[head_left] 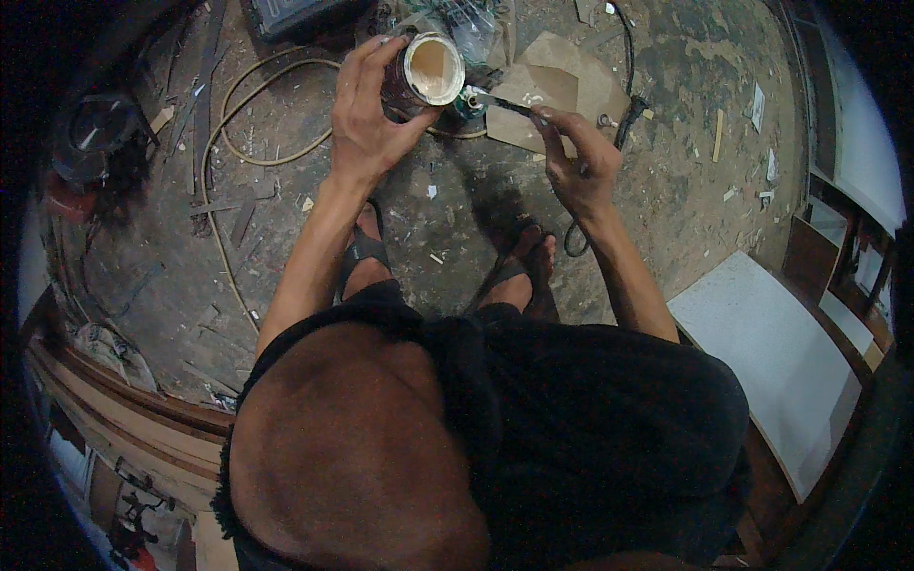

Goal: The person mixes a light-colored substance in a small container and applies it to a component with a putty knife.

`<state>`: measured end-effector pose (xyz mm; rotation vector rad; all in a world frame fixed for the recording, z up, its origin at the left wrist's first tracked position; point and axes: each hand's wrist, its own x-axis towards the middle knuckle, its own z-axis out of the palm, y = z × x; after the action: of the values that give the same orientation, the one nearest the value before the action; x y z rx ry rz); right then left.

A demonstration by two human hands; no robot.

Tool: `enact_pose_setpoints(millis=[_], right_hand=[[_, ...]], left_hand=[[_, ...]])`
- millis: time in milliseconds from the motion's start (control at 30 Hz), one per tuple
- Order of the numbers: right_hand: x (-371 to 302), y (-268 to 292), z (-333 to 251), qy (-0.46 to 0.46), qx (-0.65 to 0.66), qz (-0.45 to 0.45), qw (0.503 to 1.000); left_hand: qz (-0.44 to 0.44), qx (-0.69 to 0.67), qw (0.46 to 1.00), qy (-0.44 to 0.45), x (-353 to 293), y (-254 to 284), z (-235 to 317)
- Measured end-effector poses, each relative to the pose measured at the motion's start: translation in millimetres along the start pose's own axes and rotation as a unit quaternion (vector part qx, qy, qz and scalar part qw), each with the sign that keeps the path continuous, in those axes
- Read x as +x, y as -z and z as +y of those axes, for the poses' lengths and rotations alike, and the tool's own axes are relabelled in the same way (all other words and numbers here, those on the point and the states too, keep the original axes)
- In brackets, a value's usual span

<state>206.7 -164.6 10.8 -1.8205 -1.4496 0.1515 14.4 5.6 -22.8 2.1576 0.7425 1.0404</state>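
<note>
My left hand (pixel 367 119) is wrapped around the side of a round tin can (pixel 433 71). The can is tilted, with its open mouth toward me and pale, cream-coloured matter inside. Between the thumb and fingers of my right hand (pixel 583 157) is a thin dark tool (pixel 514 106) with a pale, smeared tip. That tip points left, close beside the can's lower right rim and apart from it. Whether it is a blade or a brush is too small to tell. A piece of brown cardboard (pixel 562 86) lies on the floor beyond my right hand.
A yellowish hose (pixel 224 152) loops over the littered floor at left, and a black cable (pixel 628 57) runs at right. A dark case (pixel 295 14) and clear plastic bags (pixel 466 29) lie at the far side. A white board (pixel 781 371) leans at lower right.
</note>
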Motion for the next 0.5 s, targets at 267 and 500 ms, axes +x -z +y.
enact_pose_setpoints(millis=[267,500], right_hand=[[3.6,4.4,-7.7,0.016,-0.022,0.002,1.000],[6.1,7.1,-10.9,0.017,-0.033,-0.017,0.999]], left_hand=[[0.003,0.003,1.000,-0.002,0.9,0.8,-0.1],[0.001,-0.002,1.000,0.002,1.0,1.6,-1.3]])
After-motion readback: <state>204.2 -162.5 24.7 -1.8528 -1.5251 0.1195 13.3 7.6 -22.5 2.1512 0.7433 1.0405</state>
